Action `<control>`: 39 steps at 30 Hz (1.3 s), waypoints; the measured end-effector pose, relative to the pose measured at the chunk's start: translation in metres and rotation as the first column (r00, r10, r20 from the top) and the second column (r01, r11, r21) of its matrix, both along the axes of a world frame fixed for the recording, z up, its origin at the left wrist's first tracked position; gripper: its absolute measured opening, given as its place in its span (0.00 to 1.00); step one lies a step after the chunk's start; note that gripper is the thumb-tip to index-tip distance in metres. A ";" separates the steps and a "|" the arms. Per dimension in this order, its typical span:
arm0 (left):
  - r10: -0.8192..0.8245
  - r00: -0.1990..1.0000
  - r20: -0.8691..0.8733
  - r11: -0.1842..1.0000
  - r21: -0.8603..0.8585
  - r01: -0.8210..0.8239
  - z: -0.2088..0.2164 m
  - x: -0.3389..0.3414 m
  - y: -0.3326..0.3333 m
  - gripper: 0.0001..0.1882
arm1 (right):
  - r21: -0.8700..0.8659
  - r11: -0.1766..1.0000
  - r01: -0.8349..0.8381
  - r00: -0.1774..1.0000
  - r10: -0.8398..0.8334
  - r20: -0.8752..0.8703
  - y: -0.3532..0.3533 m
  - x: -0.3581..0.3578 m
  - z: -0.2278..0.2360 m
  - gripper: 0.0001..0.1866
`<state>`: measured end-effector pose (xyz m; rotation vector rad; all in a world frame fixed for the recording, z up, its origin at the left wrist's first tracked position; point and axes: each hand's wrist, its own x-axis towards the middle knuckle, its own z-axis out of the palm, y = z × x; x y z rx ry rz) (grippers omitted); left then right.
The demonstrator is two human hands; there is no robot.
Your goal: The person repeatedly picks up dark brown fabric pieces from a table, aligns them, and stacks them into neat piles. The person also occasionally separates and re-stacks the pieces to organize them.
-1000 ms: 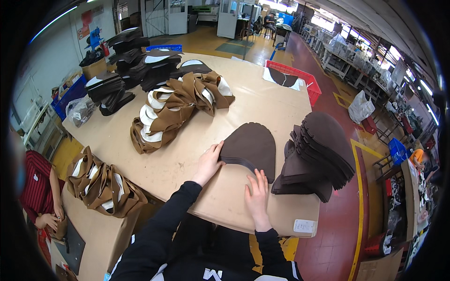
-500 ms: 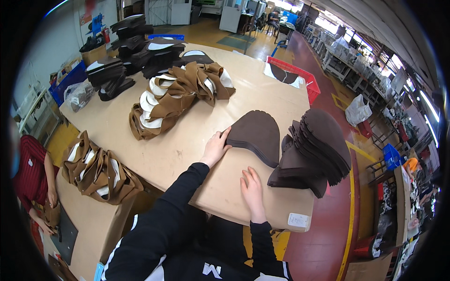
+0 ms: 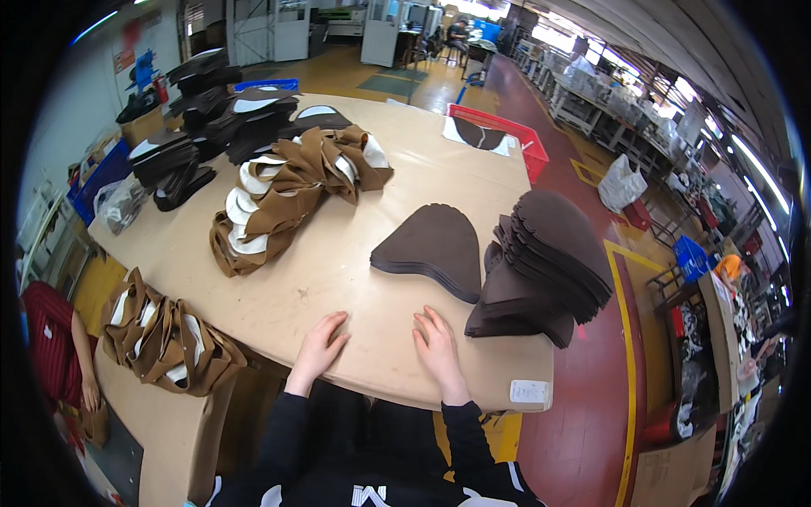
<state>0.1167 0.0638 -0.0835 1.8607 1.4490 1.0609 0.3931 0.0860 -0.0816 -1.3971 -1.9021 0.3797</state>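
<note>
My left hand (image 3: 319,344) and my right hand (image 3: 438,347) lie flat, fingers apart, on the tan table (image 3: 338,279) near its front edge, holding nothing. Just beyond them a small stack of dark brown curved leather pieces (image 3: 432,248) rests on the table, apart from both hands. To its right stands a taller, leaning pile of the same dark brown pieces (image 3: 545,264), close to my right hand.
A heap of brown-and-white folded pieces (image 3: 283,193) lies mid-table, black stacks (image 3: 203,127) at the far left, a red crate (image 3: 498,135) at the far edge. Another brown bundle (image 3: 165,334) sits on a lower surface at left, beside a person in red (image 3: 51,355).
Both hands have drawn back from the small dark brown stack to the table's front edge. The stack now lies untouched, farther from me.
</note>
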 end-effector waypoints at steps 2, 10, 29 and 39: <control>-0.001 0.993 -0.122 0.995 0.102 0.014 0.002 0.007 -0.003 0.19 | 0.081 0.997 0.004 0.997 0.002 -0.077 -0.003 -0.002 0.007 0.18; -0.032 0.986 -0.162 0.985 0.160 0.058 0.001 0.003 0.000 0.16 | 0.503 0.753 0.425 0.905 -0.351 -0.239 -0.029 0.061 0.026 0.30; -0.007 0.990 -0.138 0.983 0.181 0.032 -0.008 0.001 -0.001 0.12 | 0.011 0.967 0.255 0.963 -0.255 0.086 -0.001 0.251 0.218 0.51; -0.039 0.993 -0.110 0.988 0.146 0.055 0.000 0.004 -0.002 0.12 | 0.100 0.942 0.322 0.941 -0.307 -0.141 0.002 0.259 0.227 0.42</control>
